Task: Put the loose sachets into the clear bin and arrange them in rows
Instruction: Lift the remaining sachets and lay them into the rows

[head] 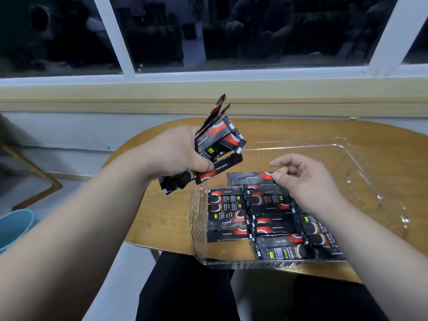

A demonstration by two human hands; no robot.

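Observation:
My left hand (176, 154) grips a fanned bunch of black-and-red sachets (217, 140) above the table's left side, just outside the clear bin (361, 172). My right hand (308, 179) hovers over the bin and pinches one sachet (250, 178) by its right end, holding it flat above the rows. Several sachets (266, 218) lie side by side in rows across the near half of the bin. The bin's far half holds nothing. My right wrist hides part of the rightmost row.
The bin sits on a small rounded wooden table (162, 212) against a wall below a window sill (208, 96). A blue bucket (16, 225) stands on the floor at the left. My dark-trousered legs (185, 290) are under the table's near edge.

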